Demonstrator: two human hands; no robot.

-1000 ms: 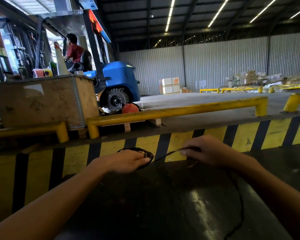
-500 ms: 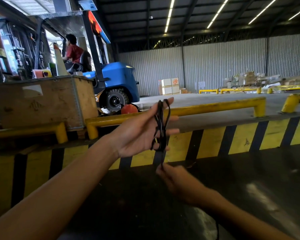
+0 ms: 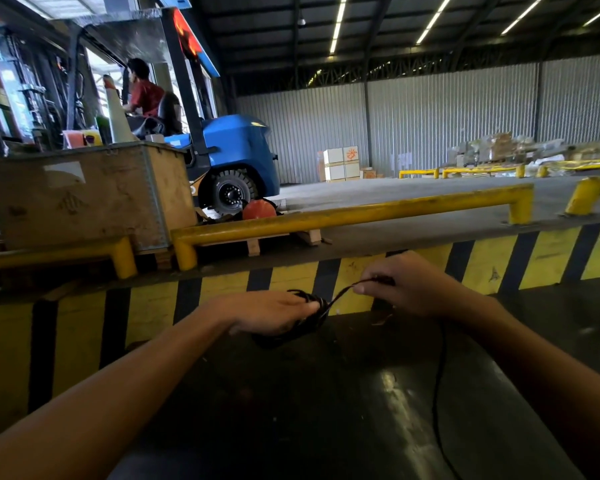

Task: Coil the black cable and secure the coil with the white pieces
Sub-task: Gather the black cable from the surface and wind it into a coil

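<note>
My left hand (image 3: 271, 315) is turned palm down and closed around a small bundle of black cable loops (image 3: 314, 304). From that bundle a taut stretch of the black cable (image 3: 342, 292) runs right to my right hand (image 3: 409, 289), which pinches it between thumb and fingers. The cable's free length (image 3: 437, 393) hangs down from my right hand over the dark floor. No white pieces are visible.
A yellow-and-black striped kerb (image 3: 482, 268) runs across just beyond my hands, topped by yellow pipe guard rails (image 3: 361, 213). Behind it stand a wooden crate (image 3: 84, 192) and a blue forklift (image 3: 236, 154) with a person seated in it. Stacked boxes (image 3: 342, 164) stand by the far wall.
My left hand dropped from chest height, palm up, to palm down near the kerb, still holding the loops. My right hand swung from below the coil out to the right, drawing the cable taut.
</note>
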